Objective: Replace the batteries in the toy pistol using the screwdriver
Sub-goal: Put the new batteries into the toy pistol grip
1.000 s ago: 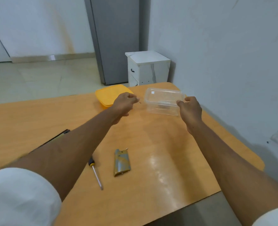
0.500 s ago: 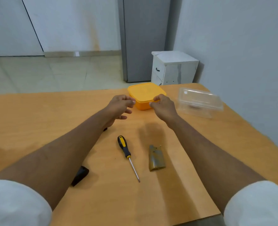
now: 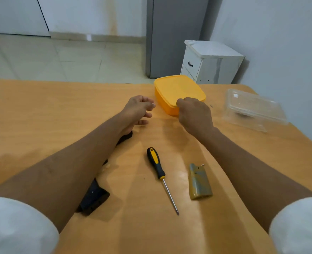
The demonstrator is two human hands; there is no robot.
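A yellow lidded box [image 3: 177, 88] stands at the table's far side. My right hand [image 3: 195, 114] grips the near corner of its lid with curled fingers. My left hand [image 3: 138, 109] hovers just left of the box, fingers loosely curled, holding nothing I can see. The black-and-yellow screwdriver [image 3: 156, 164] lies in the middle of the table, tip toward me. An olive battery cover [image 3: 200, 181] lies to its right. The black toy pistol [image 3: 93, 198] lies mostly hidden under my left forearm.
A clear plastic container [image 3: 252, 109] sits at the far right of the wooden table [image 3: 41, 110]. A tiny screw [image 3: 202, 164] lies by the cover's top. Beyond the table stand a white cabinet [image 3: 212, 63] and a grey fridge [image 3: 175, 33].
My right hand let go of the clear container and moved left to the yellow box. My left hand reached the box, then drew slightly back from it. The view shifted left.
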